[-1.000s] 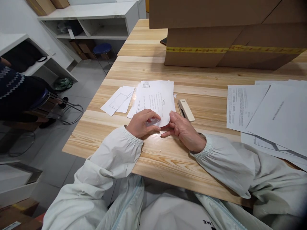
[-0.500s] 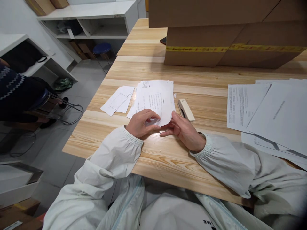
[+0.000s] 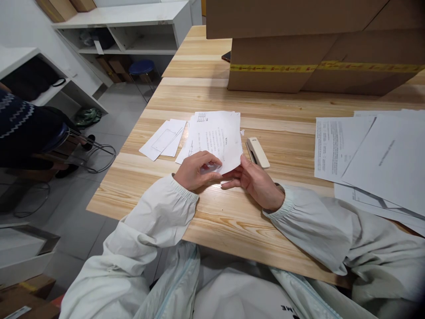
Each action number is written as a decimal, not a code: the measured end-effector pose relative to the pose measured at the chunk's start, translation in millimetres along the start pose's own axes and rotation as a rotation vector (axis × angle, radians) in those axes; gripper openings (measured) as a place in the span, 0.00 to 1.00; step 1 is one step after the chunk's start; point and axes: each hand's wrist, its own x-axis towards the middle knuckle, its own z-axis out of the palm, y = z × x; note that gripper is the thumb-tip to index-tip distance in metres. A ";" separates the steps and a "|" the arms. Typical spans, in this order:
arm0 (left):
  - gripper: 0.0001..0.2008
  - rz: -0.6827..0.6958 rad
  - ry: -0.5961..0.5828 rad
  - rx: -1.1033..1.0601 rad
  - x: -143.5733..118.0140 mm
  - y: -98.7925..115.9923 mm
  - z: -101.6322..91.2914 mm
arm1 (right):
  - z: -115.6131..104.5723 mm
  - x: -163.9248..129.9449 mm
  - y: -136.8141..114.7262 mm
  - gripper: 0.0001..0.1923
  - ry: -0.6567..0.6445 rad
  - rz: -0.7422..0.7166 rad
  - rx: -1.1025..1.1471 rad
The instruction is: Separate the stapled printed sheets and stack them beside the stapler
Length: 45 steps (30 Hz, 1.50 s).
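A small stack of printed sheets (image 3: 215, 137) lies on the wooden table, its near edge lifted and curved. My left hand (image 3: 199, 169) is closed at the near edge, thumb and fingers pinching the paper. At the near right corner my right hand (image 3: 255, 179) grips the sheets, its thumb on top and the other fingers underneath. Just beyond my right hand lies a cream stapler (image 3: 257, 153), touched by neither hand. Smaller loose slips (image 3: 163, 139), one with a drawn rectangle, rest left of the stack. How many sheets each hand holds is hidden.
Large cardboard boxes (image 3: 265, 79) with yellow tape stand at the back right. More printed papers (image 3: 381, 155) lie at the right. A dark phone-like object (image 3: 226, 56) pokes out beside the boxes. Left of the table, a seated person (image 3: 23, 128) and a blue stool (image 3: 141, 67) are visible.
The near right corner of the top sheet has shifted slightly right along with my right fingertips. My left hand has stayed where it was.
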 end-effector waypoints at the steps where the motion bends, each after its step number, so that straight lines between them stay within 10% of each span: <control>1: 0.14 -0.002 0.003 -0.002 -0.1 -0.3 0.2 | -0.3 0.4 0.1 0.25 0.001 0.002 0.005; 45: 0.10 0.002 0.040 0.032 0.3 4.1 -1.5 | 1.3 -1.7 11.5 0.24 0.061 -0.101 -0.149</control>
